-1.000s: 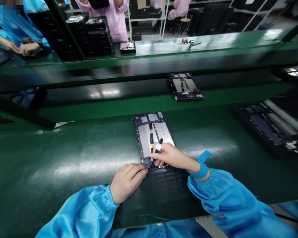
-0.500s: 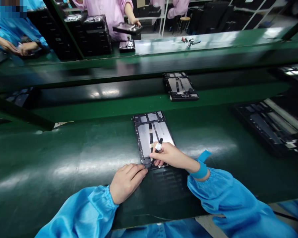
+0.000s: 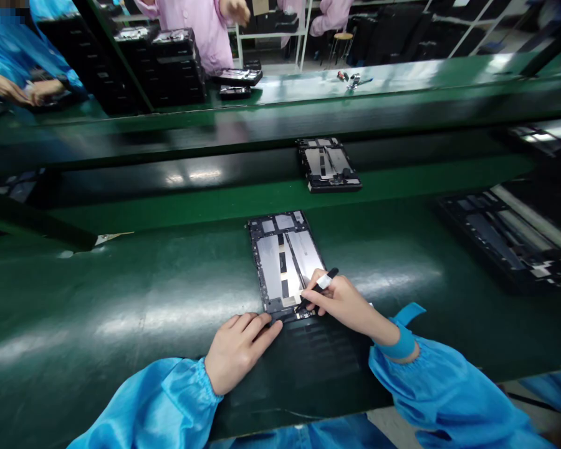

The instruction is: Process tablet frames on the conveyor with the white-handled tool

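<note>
An opened tablet chassis (image 3: 284,262), black-framed with silvery panels inside, lies on the green bench in front of me. My right hand (image 3: 343,302) pinches a thin black tool with a white band (image 3: 318,288); the tool's tip rests at the chassis's near right corner. Flat on the bench lies my left hand (image 3: 237,349), fingers together, their tips touching the chassis's near left edge with nothing in them. Both arms wear blue sleeves, and a blue strap circles my right wrist.
A second open chassis (image 3: 328,164) sits on the conveyor belt beyond. More chassis lie at the right (image 3: 505,240). Black tray stacks (image 3: 166,65) stand at the back left. People in pink and in blue work across the line.
My right hand has shifted right and the tool now leans lower, tip at the near right corner. The chassis on the conveyor has drifted left. A person in pink has set a tray down.
</note>
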`<control>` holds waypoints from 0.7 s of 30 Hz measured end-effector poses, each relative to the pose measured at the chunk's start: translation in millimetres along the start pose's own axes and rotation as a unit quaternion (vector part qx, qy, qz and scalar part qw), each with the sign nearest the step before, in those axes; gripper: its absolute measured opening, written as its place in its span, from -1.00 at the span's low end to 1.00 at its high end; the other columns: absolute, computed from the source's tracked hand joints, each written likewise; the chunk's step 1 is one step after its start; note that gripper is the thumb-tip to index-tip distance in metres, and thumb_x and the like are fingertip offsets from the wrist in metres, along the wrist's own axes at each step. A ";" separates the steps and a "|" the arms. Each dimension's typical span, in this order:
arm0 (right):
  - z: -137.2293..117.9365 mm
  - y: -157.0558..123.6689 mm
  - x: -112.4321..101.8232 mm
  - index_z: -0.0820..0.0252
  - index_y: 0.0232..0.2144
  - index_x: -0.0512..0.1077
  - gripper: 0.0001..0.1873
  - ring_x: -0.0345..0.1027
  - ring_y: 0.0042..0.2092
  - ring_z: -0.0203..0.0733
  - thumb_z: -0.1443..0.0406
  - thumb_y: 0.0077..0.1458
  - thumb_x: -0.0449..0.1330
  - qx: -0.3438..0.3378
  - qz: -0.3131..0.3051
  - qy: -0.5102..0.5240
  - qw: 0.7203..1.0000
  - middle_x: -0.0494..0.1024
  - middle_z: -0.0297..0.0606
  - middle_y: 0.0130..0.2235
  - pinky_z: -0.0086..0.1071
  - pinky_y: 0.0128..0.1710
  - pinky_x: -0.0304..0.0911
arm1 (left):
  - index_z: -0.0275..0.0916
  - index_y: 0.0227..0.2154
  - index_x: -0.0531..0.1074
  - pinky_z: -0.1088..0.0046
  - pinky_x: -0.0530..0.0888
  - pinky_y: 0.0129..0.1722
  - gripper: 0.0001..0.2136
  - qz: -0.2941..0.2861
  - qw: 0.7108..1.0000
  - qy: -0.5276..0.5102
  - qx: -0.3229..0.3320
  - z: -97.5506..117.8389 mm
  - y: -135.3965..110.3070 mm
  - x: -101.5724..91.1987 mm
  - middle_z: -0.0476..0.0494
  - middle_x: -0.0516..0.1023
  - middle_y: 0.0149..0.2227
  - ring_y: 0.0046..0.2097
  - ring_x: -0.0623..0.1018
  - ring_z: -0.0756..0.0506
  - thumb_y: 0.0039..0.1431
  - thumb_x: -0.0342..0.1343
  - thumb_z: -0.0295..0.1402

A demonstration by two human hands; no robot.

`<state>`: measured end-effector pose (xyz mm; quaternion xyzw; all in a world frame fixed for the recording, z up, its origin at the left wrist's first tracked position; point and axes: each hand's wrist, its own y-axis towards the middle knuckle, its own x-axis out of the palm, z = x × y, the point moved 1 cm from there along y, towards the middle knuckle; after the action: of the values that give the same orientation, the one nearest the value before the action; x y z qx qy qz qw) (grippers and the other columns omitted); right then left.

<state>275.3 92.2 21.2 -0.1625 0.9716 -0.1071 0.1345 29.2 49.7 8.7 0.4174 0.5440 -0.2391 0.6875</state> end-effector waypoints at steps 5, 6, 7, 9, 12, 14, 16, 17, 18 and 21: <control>0.6 -6.2 2.5 0.14 -0.40 0.37 -0.81 0.51 -0.42 -0.16 0.17 0.18 0.20 -0.021 0.008 -0.047 0.999 0.52 -0.34 -0.50 -0.41 -0.51 0.34 | -0.29 0.03 0.38 0.35 0.44 -0.25 -0.66 0.010 1.000 -0.015 -0.006 -0.4 -0.9 1.0 -0.23 0.49 -0.11 -0.14 0.47 -0.12 0.42 -0.26 -0.50; 0.2 -5.6 3.2 0.14 -0.40 0.38 -0.81 0.51 -0.42 -0.16 0.17 0.18 0.21 -0.021 0.009 -0.049 0.999 0.52 -0.34 -0.50 -0.42 -0.51 0.33 | -0.30 0.03 0.39 0.34 0.44 -0.25 -0.67 0.013 1.000 -0.018 -0.005 -0.5 -0.9 1.1 -0.24 0.49 -0.11 -0.14 0.48 -0.12 0.41 -0.25 -0.51; 0.1 -4.8 3.8 0.14 -0.40 0.38 -0.81 0.51 -0.42 -0.16 0.17 0.18 0.21 -0.021 0.009 -0.048 0.999 0.52 -0.34 -0.50 -0.42 -0.52 0.32 | -0.30 0.03 0.39 0.34 0.44 -0.24 -0.68 0.016 1.000 -0.020 -0.005 -0.5 -0.9 1.3 -0.24 0.49 -0.11 -0.13 0.48 -0.13 0.41 -0.24 -0.51; 0.8 -3.3 4.5 0.15 -0.41 0.38 -0.81 0.52 -0.41 -0.17 0.18 0.18 0.21 -0.022 0.007 -0.033 0.999 0.53 -0.35 -0.51 -0.43 -0.53 0.31 | -0.28 0.03 0.39 0.33 0.44 -0.22 -0.69 0.021 0.999 -0.023 -0.009 -0.6 -0.9 1.8 -0.24 0.49 -0.10 -0.12 0.48 -0.13 0.40 -0.21 -0.51; 3.3 -2.1 5.0 0.14 -0.43 0.35 -0.80 0.53 -0.42 -0.17 0.19 0.17 0.21 -0.018 0.006 0.000 1.000 0.52 -0.36 -0.53 -0.44 -0.53 0.29 | -0.25 0.03 0.40 0.32 0.45 -0.20 -0.71 0.024 0.999 -0.024 -0.019 -0.8 -1.2 3.1 -0.24 0.48 -0.07 -0.10 0.47 -0.14 0.38 -0.14 -0.51; 4.2 -1.9 5.1 0.14 -0.44 0.34 -0.80 0.53 -0.42 -0.16 0.19 0.16 0.22 -0.015 0.009 0.009 1.000 0.52 -0.37 -0.53 -0.44 -0.53 0.29 | -0.25 0.02 0.40 0.31 0.45 -0.19 -0.72 0.028 0.999 -0.027 -0.020 -0.8 -1.5 4.2 -0.24 0.48 -0.06 -0.09 0.47 -0.15 0.37 -0.11 -0.51; 3.8 -2.3 5.3 0.15 -0.43 0.35 -0.80 0.52 -0.42 -0.16 0.19 0.16 0.22 -0.017 0.015 -0.001 1.000 0.52 -0.36 -0.53 -0.43 -0.52 0.30 | -0.26 0.02 0.41 0.31 0.45 -0.19 -0.73 0.034 0.999 -0.032 -0.018 -0.7 -1.8 5.1 -0.25 0.48 -0.06 -0.09 0.47 -0.15 0.36 -0.09 -0.51; 3.1 -2.6 5.3 0.15 -0.43 0.36 -0.80 0.52 -0.43 -0.17 0.18 0.16 0.22 -0.020 0.017 -0.014 1.000 0.52 -0.36 -0.53 -0.43 -0.51 0.31 | -0.26 0.02 0.41 0.31 0.45 -0.19 -0.73 0.035 0.999 -0.033 -0.018 -0.7 -1.8 5.5 -0.25 0.48 -0.06 -0.08 0.47 -0.15 0.36 -0.09 -0.51; 2.3 -3.0 5.4 0.15 -0.42 0.37 -0.80 0.50 -0.44 -0.17 0.18 0.16 0.22 -0.022 0.020 -0.030 0.999 0.52 -0.36 -0.53 -0.42 -0.51 0.31 | -0.26 0.02 0.41 0.31 0.45 -0.18 -0.73 0.035 0.999 -0.034 -0.019 -0.7 -1.8 5.8 -0.25 0.48 -0.06 -0.08 0.47 -0.15 0.36 -0.08 -0.51; 0.1 -4.1 5.6 0.15 -0.41 0.40 -0.81 0.48 -0.47 -0.18 0.17 0.17 0.22 -0.027 0.020 -0.060 0.998 0.53 -0.35 -0.52 -0.41 -0.50 0.31 | -0.25 0.03 0.40 0.31 0.46 -0.18 -0.73 0.031 0.999 -0.034 -0.024 -0.7 -1.5 5.7 -0.24 0.48 -0.06 -0.08 0.47 -0.14 0.35 -0.08 -0.51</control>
<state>271.4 86.5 20.8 -0.1524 0.9675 -0.0676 0.1904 29.4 50.1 2.7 0.4090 0.5129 -0.2188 0.7223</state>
